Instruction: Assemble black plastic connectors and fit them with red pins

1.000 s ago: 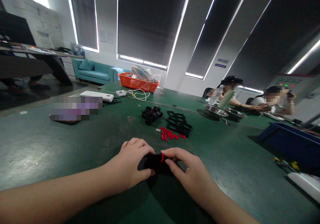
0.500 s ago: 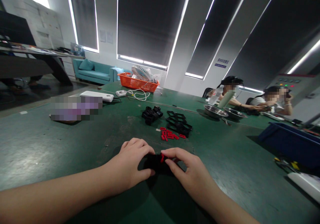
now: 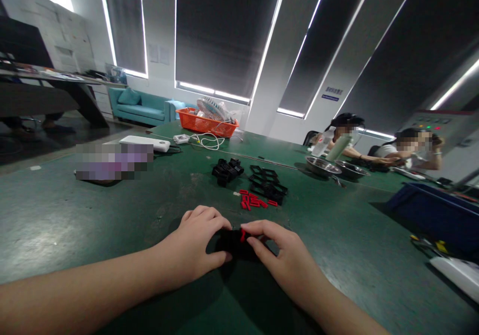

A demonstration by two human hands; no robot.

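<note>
While the head view shows both hands apart from each other, we find the black part [image 3: 236,247] between them over the near middle of the green table [image 3: 130,220], its long axis apparently left to right, its outline lost in shadow. We record the left hand [image 3: 194,245] holding its left side, fingers far, thumb near. The right hand [image 3: 288,252], palm inward, pinches the small red piece [image 3: 243,235] against it; whether inserted, we cannot tell.
</note>
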